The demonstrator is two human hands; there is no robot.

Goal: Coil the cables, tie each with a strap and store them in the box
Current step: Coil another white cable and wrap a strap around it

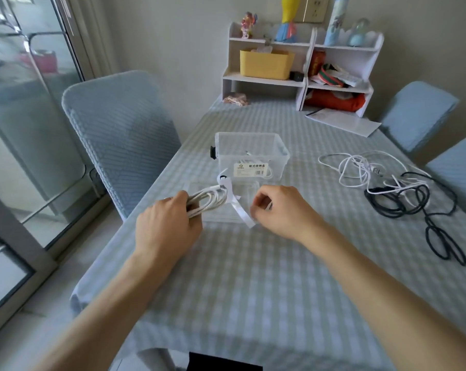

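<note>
Two hands work above the table: the left hand (167, 226) grips the coiled white cable (209, 200), the right hand (277, 210) pinches the strap (241, 211), which should be pulled snug before boxing.

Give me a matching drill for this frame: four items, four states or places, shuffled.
Items:
1. coiled white cable
2. white strap
3. clear box
4. black cable

States:
A. loose on the table, right side
B. gripped in the left hand
C. open, behind both hands
D. around the coil, tail towards the right hand

Pairs: 1-B, 2-D, 3-C, 4-A
</note>
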